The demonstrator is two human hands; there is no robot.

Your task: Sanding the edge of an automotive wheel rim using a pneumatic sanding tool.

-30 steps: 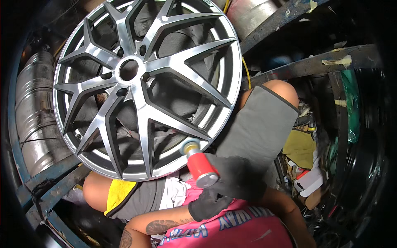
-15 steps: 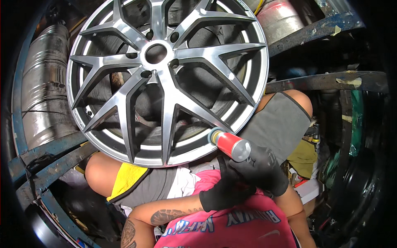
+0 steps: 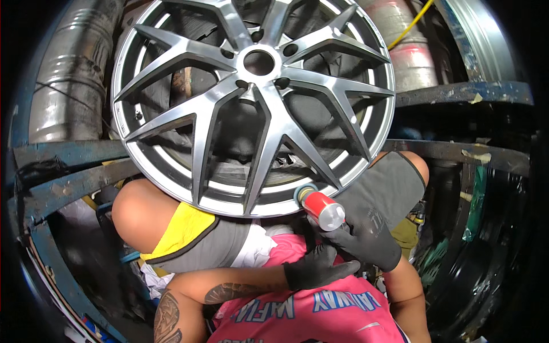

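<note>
A large silver alloy wheel (image 3: 269,123) with branching spokes and dark inner faces leans in front of me, its lower rim near my lap. My right hand (image 3: 369,234), in a black glove, is closed round a small power tool (image 3: 321,208) with a red body, a silver cap and a round pad. That pad sits at the lower rim, left of a spoke tip. The tool's handle is hidden by my hand. Below it, my black-gloved left hand (image 3: 314,268) is closed against the right hand; what its fingers hold is hidden.
A worn blue metal frame (image 3: 68,153) surrounds the wheel. Dented metal drums stand at the left (image 3: 68,80) and behind the wheel at the right (image 3: 406,57), with a yellow hose (image 3: 413,24) beside the latter. Grey cloth (image 3: 380,191) covers my right thigh; yellow-and-grey cloth (image 3: 180,231) covers my left.
The whole view has tilted, so the wheel appears farther right and turned clockwise. Along the lower rim, the tool's pad has moved a little left, away from the spoke tip.
</note>
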